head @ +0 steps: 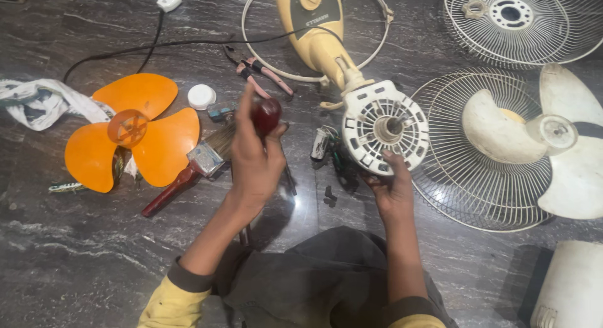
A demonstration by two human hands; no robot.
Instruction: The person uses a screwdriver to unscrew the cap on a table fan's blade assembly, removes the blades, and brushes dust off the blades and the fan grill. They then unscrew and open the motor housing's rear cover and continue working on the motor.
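My left hand (254, 158) is closed around the dark red handle of a screwdriver (267, 114), held above the dark stone floor. My right hand (392, 186) grips the lower rim of a white round fan motor housing (383, 127), whose shaft points up at me. The housing is joined to a yellow fan stand (314, 26) that lies on the floor beyond it. A small capacitor with wires (321, 144) hangs beside the housing, between my two hands.
An orange three-blade fan blade (135, 133) lies at left beside a paintbrush (201, 161), a white cap (201, 96) and pliers (260, 73). Wire grilles (483, 196) (521, 20), a cream blade (565, 139), a rag (38, 102) and a black cable (157, 45) surround me.
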